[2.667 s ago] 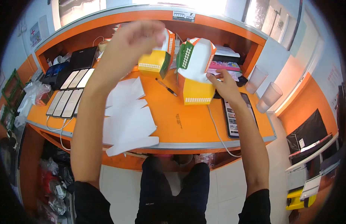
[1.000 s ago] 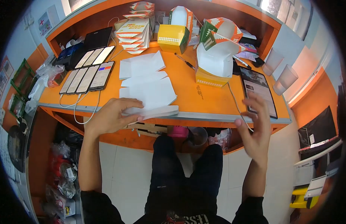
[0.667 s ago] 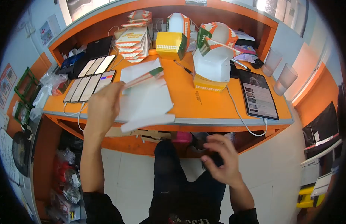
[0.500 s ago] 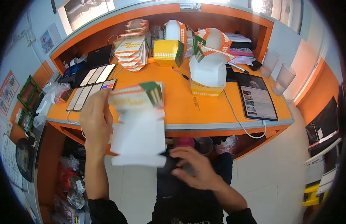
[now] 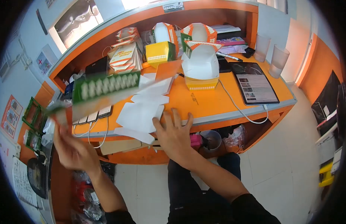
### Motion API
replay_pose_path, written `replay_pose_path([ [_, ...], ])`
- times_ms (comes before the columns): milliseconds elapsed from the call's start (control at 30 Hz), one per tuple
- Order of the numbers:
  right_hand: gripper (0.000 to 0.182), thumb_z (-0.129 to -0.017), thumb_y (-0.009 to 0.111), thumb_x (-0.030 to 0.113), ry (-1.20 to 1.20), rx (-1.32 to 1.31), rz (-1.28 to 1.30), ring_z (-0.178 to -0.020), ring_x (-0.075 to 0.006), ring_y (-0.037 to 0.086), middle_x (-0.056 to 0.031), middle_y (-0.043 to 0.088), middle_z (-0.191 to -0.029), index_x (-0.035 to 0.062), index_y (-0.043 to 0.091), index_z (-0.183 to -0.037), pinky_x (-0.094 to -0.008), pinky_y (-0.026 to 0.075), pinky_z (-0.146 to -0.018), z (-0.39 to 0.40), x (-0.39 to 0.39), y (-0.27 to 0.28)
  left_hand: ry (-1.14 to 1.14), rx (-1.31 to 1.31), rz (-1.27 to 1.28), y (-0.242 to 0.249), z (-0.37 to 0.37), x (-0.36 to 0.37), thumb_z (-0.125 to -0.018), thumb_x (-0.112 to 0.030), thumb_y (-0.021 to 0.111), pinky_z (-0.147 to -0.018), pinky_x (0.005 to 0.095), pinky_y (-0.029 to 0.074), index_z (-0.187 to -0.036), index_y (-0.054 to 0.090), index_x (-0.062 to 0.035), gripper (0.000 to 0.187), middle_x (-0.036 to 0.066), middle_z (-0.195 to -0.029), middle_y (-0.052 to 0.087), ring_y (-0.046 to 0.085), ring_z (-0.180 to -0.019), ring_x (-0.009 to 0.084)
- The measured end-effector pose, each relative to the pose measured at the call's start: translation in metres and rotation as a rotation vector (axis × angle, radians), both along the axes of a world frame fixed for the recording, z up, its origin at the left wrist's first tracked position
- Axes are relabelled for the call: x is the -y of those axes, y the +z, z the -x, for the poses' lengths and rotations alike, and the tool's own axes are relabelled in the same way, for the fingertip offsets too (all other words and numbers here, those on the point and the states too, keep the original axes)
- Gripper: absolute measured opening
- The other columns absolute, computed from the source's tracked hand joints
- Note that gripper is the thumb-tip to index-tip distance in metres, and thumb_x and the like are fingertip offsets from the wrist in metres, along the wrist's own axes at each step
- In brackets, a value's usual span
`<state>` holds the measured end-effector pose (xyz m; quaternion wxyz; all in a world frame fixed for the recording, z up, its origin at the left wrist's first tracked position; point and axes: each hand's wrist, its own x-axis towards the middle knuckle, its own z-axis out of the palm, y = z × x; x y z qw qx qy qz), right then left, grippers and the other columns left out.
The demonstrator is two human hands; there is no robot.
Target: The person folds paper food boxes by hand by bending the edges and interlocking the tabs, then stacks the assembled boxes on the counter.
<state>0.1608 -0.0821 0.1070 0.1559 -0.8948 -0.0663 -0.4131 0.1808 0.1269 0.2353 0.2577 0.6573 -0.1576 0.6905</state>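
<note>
A patterned card (image 5: 107, 87) is pinched by the left hand (image 5: 75, 149) above the table (image 5: 208, 100); phones (image 5: 105, 112) are partly hidden behind it. The right hand (image 5: 174, 135) is spread beside white sheets (image 5: 139, 115) (an open box (image 5: 201, 66) and a tablet (image 5: 255, 83) are set farther right).

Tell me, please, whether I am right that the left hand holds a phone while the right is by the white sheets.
Not quite: in the head view, the left hand holds a carton, not a phone; the right hand is by the white sheets.
</note>
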Motion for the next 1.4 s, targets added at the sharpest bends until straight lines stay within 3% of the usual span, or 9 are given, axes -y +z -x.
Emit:
replay_pose_path([
  [67, 0.035, -0.089, 0.062, 0.022, -0.002, -0.018, -0.072, -0.121, -0.0321, 0.047, -0.0170, 0.053, -0.123, 0.0087, 0.060, -0.121, -0.0648, 0.034, -0.096, 0.014, 0.008, 0.019, -0.095, -0.014, -0.090, -0.014, 0.036, 0.011, -0.101, -0.009, 0.053, -0.075, 0.0335, 0.055, -0.110, 0.062, 0.0084, 0.022, 0.018, -0.097, 0.069, 0.068, -0.084, 0.0213],
  [200, 0.061, -0.099, 0.054, 0.041, 1.165, -0.356, -1.969, -0.126, -0.0257, 0.048, -0.0131, 0.047, -0.138, 0.0036, 0.037, -0.143, -0.0390, 0.035, -0.108, 0.078, 0.038, 0.005, -0.125, -0.395, -0.638, -0.085, 0.114, 0.008, -0.089, -0.015, 0.068, -0.080, 0.0459, 0.053, -0.096, 0.070, -0.0037, 0.013, 0.014, -0.095, 0.069, 0.068, -0.082, 0.0260],
  [367, 0.050, -0.095, 0.061, 0.018, 0.788, -0.542, -1.698, -0.115, -0.0168, 0.055, -0.0107, 0.056, -0.125, 0.0028, 0.042, -0.139, -0.0298, 0.047, -0.094, 0.122, 0.056, -0.031, -0.335, -0.667, -0.884, -0.165, 0.164, 0.015, -0.083, -0.025, 0.075, -0.103, 0.0537, 0.036, -0.093, 0.075, -0.0218, 0.011, 0.006, -0.105, 0.067, 0.058, -0.107, 0.0265],
  [500, 0.040, -0.093, 0.061, 0.003, 0.629, -0.606, -1.614, -0.102, -0.0116, 0.059, -0.0063, 0.062, -0.112, 0.0009, 0.049, -0.132, -0.0278, 0.048, -0.089, 0.136, 0.054, -0.055, -0.294, -0.802, -0.460, -0.203, 0.188, 0.019, -0.087, -0.041, 0.072, -0.107, 0.0565, 0.032, -0.116, 0.068, -0.0155, 0.039, 0.020, -0.140, 0.046, 0.041, -0.130, 0.0365],
  [633, 0.037, -0.092, 0.063, 0.005, 0.585, -0.517, -1.573, -0.098, -0.0112, 0.060, -0.0065, 0.064, -0.110, -0.0003, 0.054, -0.128, -0.0272, 0.049, -0.087, 0.150, 0.053, -0.070, -0.791, -0.968, 0.557, -0.177, 0.177, 0.049, -0.089, -0.048, 0.068, -0.108, 0.0511, 0.036, -0.150, 0.017, 0.0003, 0.093, 0.023, -0.147, 0.039, 0.038, -0.137, 0.0362],
  [733, 0.031, -0.096, 0.059, 0.006, 0.548, -0.498, -1.557, -0.095, -0.0099, 0.060, -0.0047, 0.065, -0.106, 0.0011, 0.055, -0.126, -0.0262, 0.048, -0.085, 0.164, 0.053, -0.072, -1.559, -1.265, 0.917, -0.171, 0.169, 0.032, -0.092, -0.041, 0.066, -0.107, 0.0454, 0.038, -0.150, 0.021, 0.0024, 0.086, 0.022, -0.148, 0.038, 0.042, -0.134, 0.0320],
  [1000, 0.029, -0.098, 0.056, 0.010, 0.302, -0.473, -1.180, -0.088, -0.0153, 0.065, -0.0129, 0.068, -0.100, 0.0001, 0.056, -0.125, -0.0278, 0.050, -0.078, 0.182, 0.054, -0.067, -1.138, -1.678, 0.411, -0.194, 0.176, 0.058, -0.102, -0.019, 0.050, -0.105, 0.0334, 0.036, -0.144, 0.032, 0.0066, 0.052, 0.016, -0.138, 0.050, 0.046, -0.129, 0.0230],
  [1167, 0.042, -0.091, 0.062, 0.008, 0.133, -0.515, -0.993, -0.102, -0.0256, 0.064, -0.0199, 0.064, -0.112, -0.0018, 0.050, -0.130, -0.0342, 0.050, -0.083, 0.183, 0.059, -0.065, -0.788, -1.316, 0.080, -0.197, 0.180, 0.085, -0.102, -0.011, 0.042, -0.085, 0.0382, 0.051, -0.147, 0.025, 0.0072, 0.052, 0.032, -0.123, 0.058, 0.065, -0.102, 0.0399],
  [1400, 0.075, -0.066, 0.088, 0.013, 0.160, -0.187, -0.893, -0.098, -0.0252, 0.059, -0.0139, 0.055, -0.112, -0.0035, 0.047, -0.128, -0.0361, 0.048, -0.080, 0.192, 0.023, -0.040, -0.610, -1.026, -0.324, -0.234, 0.179, 0.081, -0.096, -0.003, 0.052, -0.071, 0.0360, 0.058, -0.127, 0.053, 0.0064, 0.032, 0.024, -0.113, 0.066, 0.071, -0.085, 0.0344],
])
